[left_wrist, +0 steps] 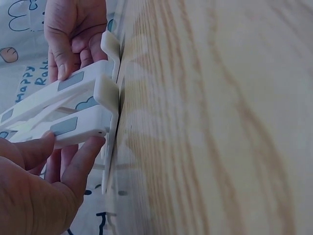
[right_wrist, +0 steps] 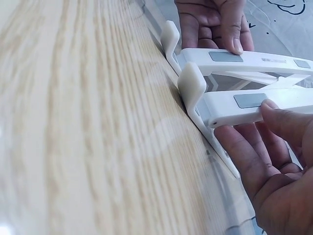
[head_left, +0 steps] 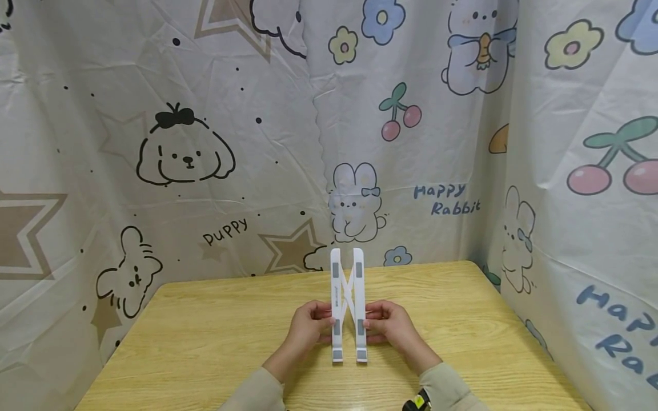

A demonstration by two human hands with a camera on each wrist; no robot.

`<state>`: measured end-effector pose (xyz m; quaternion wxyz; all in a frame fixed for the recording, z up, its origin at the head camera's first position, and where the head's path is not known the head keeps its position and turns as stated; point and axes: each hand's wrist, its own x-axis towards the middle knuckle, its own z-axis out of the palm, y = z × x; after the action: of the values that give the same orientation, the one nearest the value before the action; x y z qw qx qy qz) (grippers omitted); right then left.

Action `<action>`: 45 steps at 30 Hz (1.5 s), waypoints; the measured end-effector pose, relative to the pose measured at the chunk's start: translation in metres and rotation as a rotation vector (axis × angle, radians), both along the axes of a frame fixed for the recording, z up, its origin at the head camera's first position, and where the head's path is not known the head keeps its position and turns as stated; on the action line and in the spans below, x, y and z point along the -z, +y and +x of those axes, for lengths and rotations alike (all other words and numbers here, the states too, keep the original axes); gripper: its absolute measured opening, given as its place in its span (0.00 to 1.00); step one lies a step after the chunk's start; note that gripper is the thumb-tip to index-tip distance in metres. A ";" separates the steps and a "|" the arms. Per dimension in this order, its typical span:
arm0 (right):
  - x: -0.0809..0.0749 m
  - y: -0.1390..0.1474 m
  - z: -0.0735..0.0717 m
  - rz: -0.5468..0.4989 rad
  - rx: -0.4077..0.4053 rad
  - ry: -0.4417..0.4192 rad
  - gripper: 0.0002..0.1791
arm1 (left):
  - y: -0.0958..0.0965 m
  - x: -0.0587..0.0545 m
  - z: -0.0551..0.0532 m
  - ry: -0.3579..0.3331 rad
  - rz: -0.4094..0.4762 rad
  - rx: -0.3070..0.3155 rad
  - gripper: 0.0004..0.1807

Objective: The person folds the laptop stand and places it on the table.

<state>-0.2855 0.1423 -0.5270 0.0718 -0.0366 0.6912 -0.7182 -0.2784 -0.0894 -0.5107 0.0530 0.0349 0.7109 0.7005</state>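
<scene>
The left hand [head_left: 311,324] and right hand [head_left: 389,321], apart, each pinch one side rail [head_left: 336,288] of the white folding stand [head_left: 360,299] between them, which seems partly unfolded, its crossed bars [head_left: 348,294] showing just ahead of both hands, while any wider spreading looks still undone.

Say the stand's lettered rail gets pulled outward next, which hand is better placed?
Left, I'd judge: the left hand holds the lettered rail from its outer side. The right hand holds the other rail and would likely have to let go and reach across.
</scene>
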 end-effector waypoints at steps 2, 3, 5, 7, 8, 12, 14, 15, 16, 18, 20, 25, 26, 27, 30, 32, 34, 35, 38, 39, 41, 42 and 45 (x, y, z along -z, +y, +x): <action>0.000 -0.001 0.000 0.003 0.001 0.001 0.23 | 0.001 0.002 -0.001 -0.002 0.004 0.000 0.16; 0.000 -0.001 0.000 0.005 0.002 0.002 0.22 | 0.001 0.002 -0.001 -0.003 0.005 0.000 0.15; 0.000 -0.001 0.000 0.008 0.004 0.005 0.23 | 0.002 0.002 -0.002 -0.003 0.005 -0.001 0.15; 0.000 -0.002 0.000 0.011 0.008 0.001 0.23 | 0.003 0.003 -0.002 -0.008 0.003 -0.004 0.15; 0.000 -0.002 0.000 0.011 0.009 0.000 0.23 | 0.003 0.003 -0.002 -0.004 -0.002 -0.004 0.16; 0.000 -0.003 0.000 0.004 0.011 -0.005 0.23 | 0.005 0.002 -0.003 0.002 -0.004 -0.001 0.16; -0.001 -0.003 0.000 -0.001 0.010 -0.006 0.23 | 0.006 0.003 -0.003 0.004 -0.006 0.000 0.16; -0.001 -0.004 0.000 -0.002 0.010 -0.008 0.23 | 0.006 0.003 -0.003 0.003 -0.006 0.000 0.15; -0.001 -0.004 0.000 -0.004 0.012 -0.010 0.23 | 0.006 0.002 -0.003 0.001 -0.007 -0.001 0.15; -0.001 -0.004 0.000 -0.007 0.013 -0.013 0.23 | 0.006 0.002 -0.003 -0.003 -0.008 -0.004 0.15; -0.001 -0.004 0.000 -0.006 0.014 -0.014 0.23 | 0.006 0.002 -0.003 0.000 -0.008 -0.005 0.15; -0.002 -0.006 0.000 -0.005 0.013 -0.009 0.23 | 0.007 0.003 -0.003 0.009 -0.001 -0.003 0.15; -0.002 -0.006 0.000 -0.003 0.014 -0.007 0.23 | 0.007 0.003 -0.003 0.012 -0.002 0.000 0.15; -0.002 -0.007 0.000 -0.002 0.015 -0.008 0.23 | 0.008 0.003 -0.003 0.011 -0.001 0.001 0.15; -0.002 -0.008 0.001 -0.001 0.017 -0.011 0.22 | 0.009 0.002 -0.002 0.008 -0.007 0.000 0.15; -0.002 -0.008 0.001 -0.001 0.018 -0.013 0.22 | 0.009 0.002 -0.001 0.000 -0.012 -0.007 0.15; -0.001 -0.009 0.001 -0.001 0.019 -0.015 0.22 | 0.010 0.001 0.000 -0.006 -0.018 -0.012 0.14; -0.001 -0.009 0.001 -0.001 0.019 -0.015 0.23 | 0.011 0.002 0.000 -0.001 -0.024 -0.013 0.15; 0.000 -0.009 0.001 -0.002 0.021 -0.014 0.23 | 0.012 0.003 0.000 0.010 -0.036 -0.009 0.15; -0.001 -0.009 0.001 -0.004 0.019 -0.014 0.23 | 0.013 0.003 -0.001 0.015 -0.042 -0.008 0.15; 0.000 -0.010 0.001 -0.008 0.015 -0.011 0.23 | 0.014 0.004 -0.001 0.020 -0.050 -0.009 0.14; 0.000 -0.010 0.000 -0.010 0.012 -0.009 0.23 | 0.014 0.004 -0.001 0.018 -0.050 -0.010 0.14; 0.001 -0.010 0.000 -0.017 0.004 -0.003 0.24 | 0.015 0.003 0.000 0.014 -0.045 -0.013 0.14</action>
<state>-0.2855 0.1328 -0.5275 0.0710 -0.0346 0.6852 -0.7241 -0.2786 -0.0740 -0.5134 0.0443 0.0339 0.7271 0.6842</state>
